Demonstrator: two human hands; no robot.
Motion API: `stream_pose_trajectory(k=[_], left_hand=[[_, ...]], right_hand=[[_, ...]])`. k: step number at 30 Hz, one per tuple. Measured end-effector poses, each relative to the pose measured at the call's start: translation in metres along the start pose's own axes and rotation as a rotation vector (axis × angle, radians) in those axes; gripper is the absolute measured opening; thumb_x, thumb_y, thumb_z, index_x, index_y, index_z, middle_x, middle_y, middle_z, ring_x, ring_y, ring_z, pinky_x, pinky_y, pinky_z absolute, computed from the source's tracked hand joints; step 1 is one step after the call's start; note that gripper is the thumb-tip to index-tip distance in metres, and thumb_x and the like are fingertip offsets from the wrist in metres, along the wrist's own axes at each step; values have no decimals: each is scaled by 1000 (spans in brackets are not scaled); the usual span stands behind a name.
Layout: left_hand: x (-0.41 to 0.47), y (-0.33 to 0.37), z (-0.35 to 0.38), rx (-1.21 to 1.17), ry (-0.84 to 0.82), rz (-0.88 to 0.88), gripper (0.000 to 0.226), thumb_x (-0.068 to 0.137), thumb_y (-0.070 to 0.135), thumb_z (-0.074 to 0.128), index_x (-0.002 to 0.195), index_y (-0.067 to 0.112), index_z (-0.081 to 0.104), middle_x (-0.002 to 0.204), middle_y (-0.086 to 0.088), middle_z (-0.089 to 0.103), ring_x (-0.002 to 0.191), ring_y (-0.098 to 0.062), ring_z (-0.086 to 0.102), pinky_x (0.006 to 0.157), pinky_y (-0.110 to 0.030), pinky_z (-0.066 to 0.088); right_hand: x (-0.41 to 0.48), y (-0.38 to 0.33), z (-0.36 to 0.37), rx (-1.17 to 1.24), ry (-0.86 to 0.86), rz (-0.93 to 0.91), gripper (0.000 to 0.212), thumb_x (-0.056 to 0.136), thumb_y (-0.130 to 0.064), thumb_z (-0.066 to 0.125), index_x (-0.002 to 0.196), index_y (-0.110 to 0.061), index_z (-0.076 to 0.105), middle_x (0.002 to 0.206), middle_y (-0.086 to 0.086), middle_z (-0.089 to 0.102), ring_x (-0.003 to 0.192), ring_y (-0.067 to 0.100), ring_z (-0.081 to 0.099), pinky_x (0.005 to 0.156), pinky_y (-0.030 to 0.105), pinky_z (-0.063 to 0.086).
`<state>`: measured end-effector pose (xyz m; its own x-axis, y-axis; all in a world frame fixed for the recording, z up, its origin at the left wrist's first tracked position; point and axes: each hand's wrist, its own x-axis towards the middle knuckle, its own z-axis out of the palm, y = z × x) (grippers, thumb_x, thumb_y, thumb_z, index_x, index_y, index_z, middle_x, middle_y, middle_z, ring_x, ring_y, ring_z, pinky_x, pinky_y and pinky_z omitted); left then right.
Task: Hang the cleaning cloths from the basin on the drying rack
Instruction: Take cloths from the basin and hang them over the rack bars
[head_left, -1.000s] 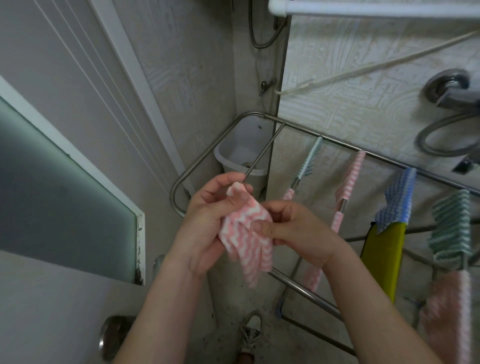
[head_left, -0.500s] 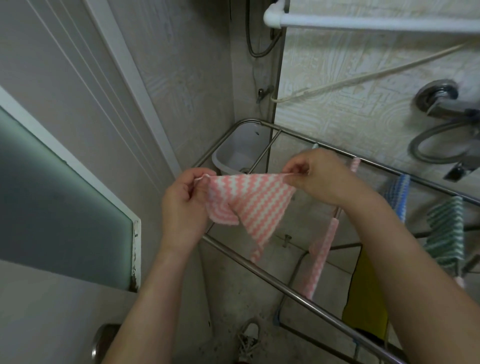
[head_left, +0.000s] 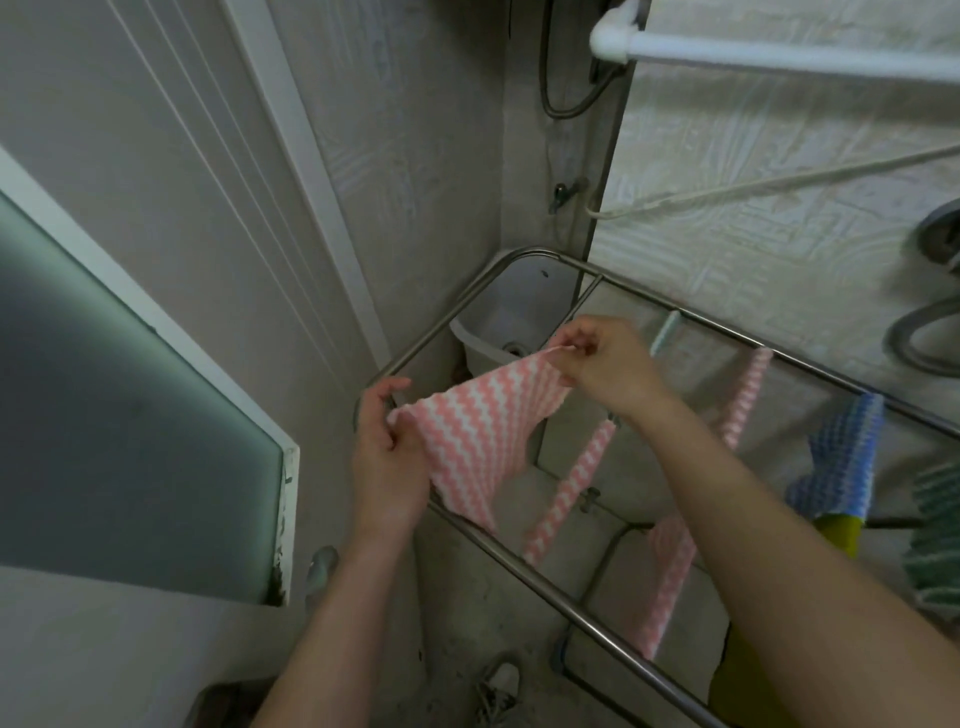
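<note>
At frame centre, the left hand (head_left: 387, 452) and right hand (head_left: 602, 364) each pinch a corner of a pink cloth (head_left: 478, 431), spread above the rack's (head_left: 831, 376) left end but not yet draped, while several hung cloths (head_left: 841, 457) fill the right and the basin (head_left: 498, 322) looks empty.

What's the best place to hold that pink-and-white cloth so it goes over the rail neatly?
By its two upper corners, one from each side. The left hand and right hand pinch the pink cloth there, so it spreads flat and its loose part hangs below.

Metal drying rack (head_left: 571, 612), striped cloths (head_left: 847, 447) hanging
</note>
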<state>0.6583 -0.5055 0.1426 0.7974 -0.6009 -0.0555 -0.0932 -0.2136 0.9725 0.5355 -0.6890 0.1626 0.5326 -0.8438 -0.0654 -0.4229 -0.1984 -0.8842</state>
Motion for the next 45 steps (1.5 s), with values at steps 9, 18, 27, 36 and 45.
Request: stream_pose_trajectory(k=[9,18,27,36,45], left_hand=[[32,-24,-1,192,139,-101,31,96,10,38,122,23,50,107,-3,59,98,-23,59,81,-34,48],[26,-34,-7,666,-312,59,25,85,15,61,109,23,68,92,7,68,77,-12,61,66,-17,43],[25,-32,-3,896,-374,171,20,83,28,64,103,27,67,95,2,71,89,-20,65,74,-30,50],[22,-35,-3,925,-338,272,21,85,36,60,103,24,66,92,1,70,88,-21,63,72,-30,48],[16,-39,1,936,-274,278,16,88,35,56,96,24,65,88,0,69,85,-22,62,67,-31,46]], right_hand=[[39,-14,58,-241,-107,-100,41,89,-15,60,130,-16,55,125,7,61,113,19,57,95,25,40],[19,44,52,117,245,279,15,86,-4,59,97,-15,63,87,3,64,89,23,62,78,33,52],[26,52,72,48,151,276,10,82,-2,67,80,-11,66,76,4,64,78,20,62,78,30,52],[27,42,75,-177,199,222,4,82,-13,69,80,-14,65,82,4,66,78,18,61,74,28,49],[19,33,73,-408,226,95,15,90,-12,57,95,-9,70,95,11,70,86,25,65,72,24,43]])
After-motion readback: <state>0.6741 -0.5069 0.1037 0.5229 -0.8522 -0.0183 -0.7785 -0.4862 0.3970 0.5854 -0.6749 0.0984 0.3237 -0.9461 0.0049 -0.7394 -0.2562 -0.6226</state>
